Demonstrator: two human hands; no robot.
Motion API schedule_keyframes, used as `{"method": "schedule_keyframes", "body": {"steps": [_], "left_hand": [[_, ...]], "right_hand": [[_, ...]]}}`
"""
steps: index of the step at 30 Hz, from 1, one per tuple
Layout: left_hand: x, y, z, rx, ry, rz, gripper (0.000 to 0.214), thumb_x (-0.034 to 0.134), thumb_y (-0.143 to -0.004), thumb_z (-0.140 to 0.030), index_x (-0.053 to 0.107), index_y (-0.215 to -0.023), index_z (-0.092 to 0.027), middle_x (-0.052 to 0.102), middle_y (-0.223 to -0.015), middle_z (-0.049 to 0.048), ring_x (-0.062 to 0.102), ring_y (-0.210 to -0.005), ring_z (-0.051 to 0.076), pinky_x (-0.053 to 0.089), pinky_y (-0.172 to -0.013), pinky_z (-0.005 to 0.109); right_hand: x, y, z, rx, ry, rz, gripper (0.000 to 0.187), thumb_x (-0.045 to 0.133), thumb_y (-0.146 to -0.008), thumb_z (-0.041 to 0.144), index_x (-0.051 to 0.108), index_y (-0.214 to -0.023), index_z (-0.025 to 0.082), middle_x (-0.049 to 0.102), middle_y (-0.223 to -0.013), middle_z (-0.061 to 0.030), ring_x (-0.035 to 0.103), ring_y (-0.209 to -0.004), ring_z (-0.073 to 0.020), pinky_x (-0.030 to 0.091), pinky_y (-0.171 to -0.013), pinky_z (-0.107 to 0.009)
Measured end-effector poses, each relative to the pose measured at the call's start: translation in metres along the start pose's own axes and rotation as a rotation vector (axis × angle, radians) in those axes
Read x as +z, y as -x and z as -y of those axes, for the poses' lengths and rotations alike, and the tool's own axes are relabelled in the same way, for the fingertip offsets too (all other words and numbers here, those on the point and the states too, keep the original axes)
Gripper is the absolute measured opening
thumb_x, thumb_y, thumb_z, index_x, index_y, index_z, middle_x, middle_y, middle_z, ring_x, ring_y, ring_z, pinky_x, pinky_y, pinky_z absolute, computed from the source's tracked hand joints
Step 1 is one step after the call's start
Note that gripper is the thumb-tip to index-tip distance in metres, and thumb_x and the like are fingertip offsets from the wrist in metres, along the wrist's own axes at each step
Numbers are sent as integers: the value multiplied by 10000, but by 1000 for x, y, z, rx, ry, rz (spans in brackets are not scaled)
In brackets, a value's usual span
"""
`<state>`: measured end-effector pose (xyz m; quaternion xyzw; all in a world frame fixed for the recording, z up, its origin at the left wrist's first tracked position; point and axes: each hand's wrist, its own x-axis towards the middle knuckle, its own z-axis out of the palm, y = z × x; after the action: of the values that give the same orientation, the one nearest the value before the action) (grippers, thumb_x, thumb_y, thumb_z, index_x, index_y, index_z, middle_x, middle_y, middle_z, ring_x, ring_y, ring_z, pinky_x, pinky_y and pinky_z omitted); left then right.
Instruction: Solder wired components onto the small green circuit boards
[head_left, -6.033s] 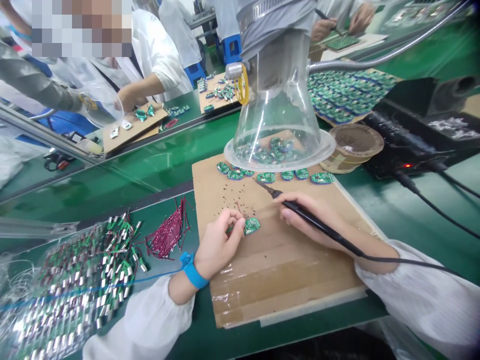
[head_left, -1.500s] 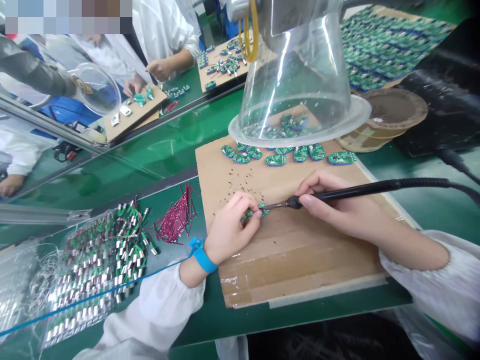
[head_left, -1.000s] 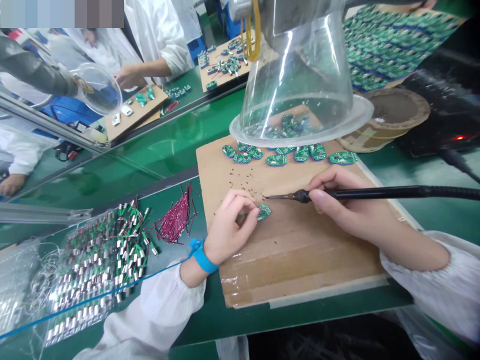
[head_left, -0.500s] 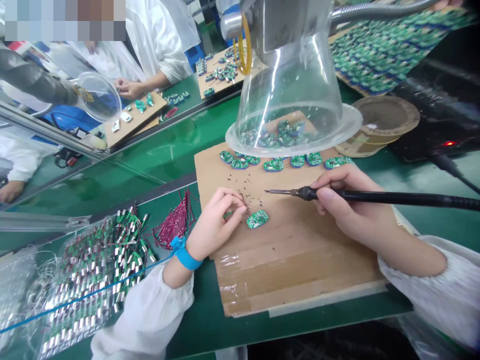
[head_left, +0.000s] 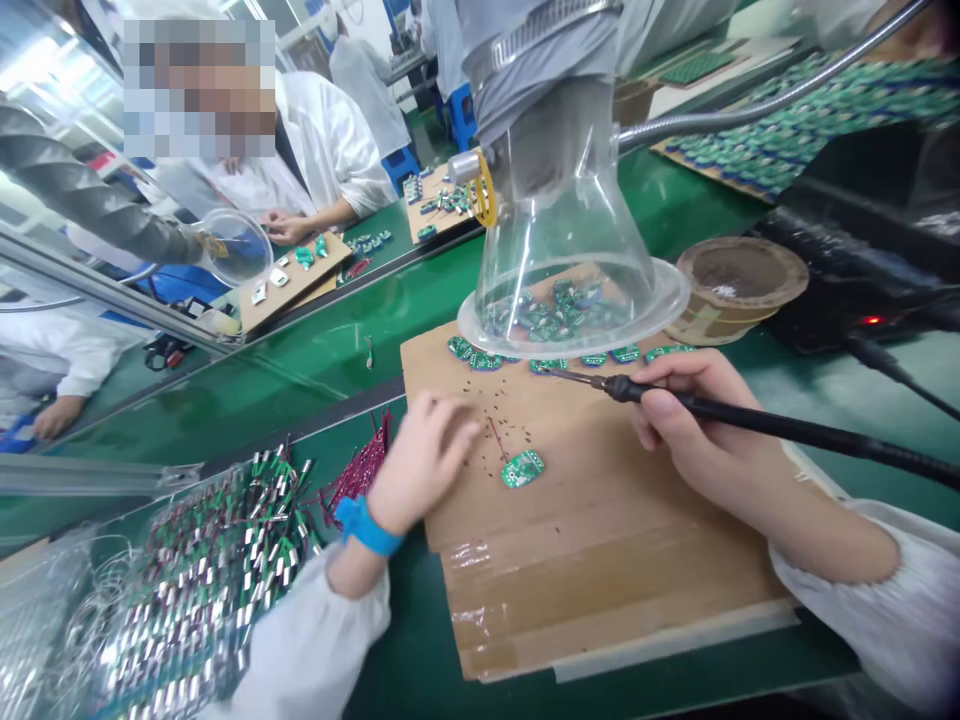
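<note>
Right hand (head_left: 701,430): clenched round the black handle of the soldering iron (head_left: 787,428), pen-fashion, with thumb and forefinger near its front end. The heel of the hand rests on the cardboard sheet (head_left: 600,570).
Iron's lie: nearly level, with the metal tip pointing left and away. The tip ends just at the row of boards (head_left: 480,358), and the cord runs off the right edge.
Left hand (head_left: 420,455): palm down on the left edge of the cardboard sheet, fingers half curled. It is blurred, so I cannot tell whether the fingertips pinch anything.
Wrist strap (head_left: 365,526): blue, round the left wrist, just above the white sleeve.
Small circuit board (head_left: 523,468): green and flat on the cardboard sheet between the two hands, touched by neither. A thin red wire (head_left: 496,440) runs from it up toward the left fingers.
Sheet's surface: brown, taped along the near side, speckled with dark bits, lying on the green bench (head_left: 315,340).
Row's place: along the far edge of the sheet, partly under the rim of the hood.
Clear hood (head_left: 562,230): funnel-shaped, hanging over the far end of the sheet. More green boards show through it.
Bundle of red wires (head_left: 360,470): on the bench just left of the sheet, beside the left hand.
Heap of parts (head_left: 195,570): silver and green, further left.
Brown reel (head_left: 739,280): just right of the hood.
Black box (head_left: 862,270): behind the reel, with a small red light lit.
Co-worker's hand (head_left: 285,226): across the bench, at another sheet with small parts.
</note>
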<state>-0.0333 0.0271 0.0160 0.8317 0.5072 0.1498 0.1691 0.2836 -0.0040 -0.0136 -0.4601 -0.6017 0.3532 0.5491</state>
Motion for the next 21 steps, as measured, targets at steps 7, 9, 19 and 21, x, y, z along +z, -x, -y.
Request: {"method": "schedule_keyframes", "body": {"steps": [7, 9, 19, 21], "left_hand": [[20, 11, -37, 128, 25, 230, 338, 624, -992, -451, 593, -1256, -242, 580, -1187, 101, 592, -1093, 278, 518, -961, 465], [15, 8, -28, 95, 50, 224, 303, 620, -999, -421, 600, -1242, -240, 586, -1153, 91, 603, -1074, 264, 519, -953, 445], [-25, -3, 21, -122, -23, -61, 265, 655, -973, -440, 596, -1052, -194, 545, -976, 29, 549, -795, 176, 477, -742, 334], [-30, -3, 32, -175, -26, -138, 238, 653, -977, -402, 596, -1062, -187, 530, -985, 25, 530, -769, 157, 475, -743, 320]], "right_hand": [[0, -2, 6, 17, 44, 58, 144, 563, -1035, 380, 558, -1142, 283, 565, -679, 38, 556, -537, -144, 437, -550, -318], [0, -2, 7, 0, 91, 60, 158, 578, -1021, 390, 561, -1127, 275, 593, -710, 16, 584, -576, -166, 446, -555, -330], [-2, -3, 1, -63, 208, 25, 216, 570, -996, 441, 574, -1141, 281, 618, -746, -9, 576, -572, -191, 435, -556, -372], [-2, -3, 1, -65, 254, 8, 242, 577, -989, 454, 589, -1154, 277, 648, -822, -40, 604, -647, -215, 449, -603, -392]]}}
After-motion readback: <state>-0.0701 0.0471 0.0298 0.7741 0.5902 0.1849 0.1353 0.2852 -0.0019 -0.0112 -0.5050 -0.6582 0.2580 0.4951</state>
